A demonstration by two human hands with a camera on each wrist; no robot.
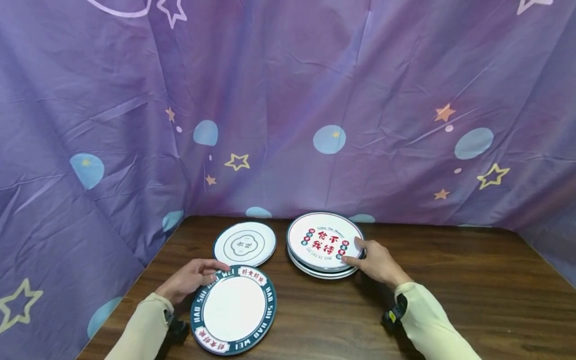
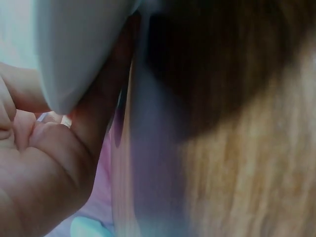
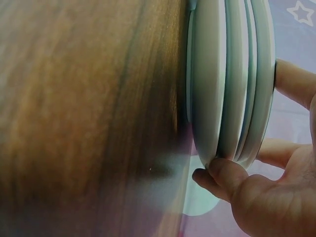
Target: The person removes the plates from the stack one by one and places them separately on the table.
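At the lower left in the head view, my left hand grips the upper left rim of a white plate with a teal lettered border. In the left wrist view, that plate's edge sits between the thumb and fingers. My right hand holds the right side of a stack of white plates, the top one printed with red characters. The right wrist view shows fingertips along the rims of the stacked plates. Whether the stack touches the table cannot be told.
Behind the teal-bordered plate, a white plate with a grey emblem lies on the dark wooden table. A purple curtain with stars and blue circles hangs along the table's back and sides.
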